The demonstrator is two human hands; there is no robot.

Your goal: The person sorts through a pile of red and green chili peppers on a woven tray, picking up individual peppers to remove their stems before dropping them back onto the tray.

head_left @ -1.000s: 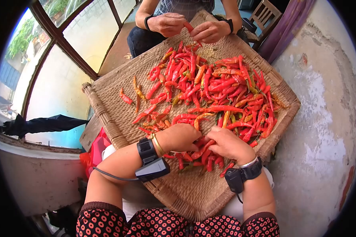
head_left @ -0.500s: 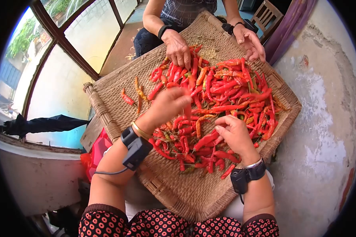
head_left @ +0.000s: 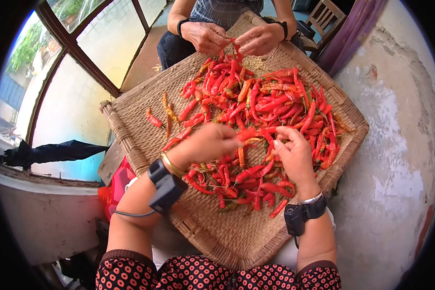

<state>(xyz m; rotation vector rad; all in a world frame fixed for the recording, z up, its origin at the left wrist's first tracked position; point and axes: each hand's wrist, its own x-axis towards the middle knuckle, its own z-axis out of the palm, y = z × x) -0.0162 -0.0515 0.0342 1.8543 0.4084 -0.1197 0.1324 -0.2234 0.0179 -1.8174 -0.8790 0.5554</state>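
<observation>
A heap of red chili peppers lies on a woven tray, with some orange ones among them. Over its near part, my left hand has its fingers pressed together, slightly smeared by motion. A red chili pepper stretches from its fingertips toward my right hand. That hand is closed in a pinch, thumb against index finger, at the pepper's other end; the exact contact is hard to see. A smaller group of peppers with stems lies below my hands.
Across the tray, another person's two hands hold a red pepper. A few peppers lie apart at the left. A folded black umbrella leans by the windows. A worn wall stands right, a wooden chair behind.
My left hand has moved down, and my right hand has risen slightly, with a pepper now between them. The other person's hands have drawn back from the heap and come together around a pepper.
</observation>
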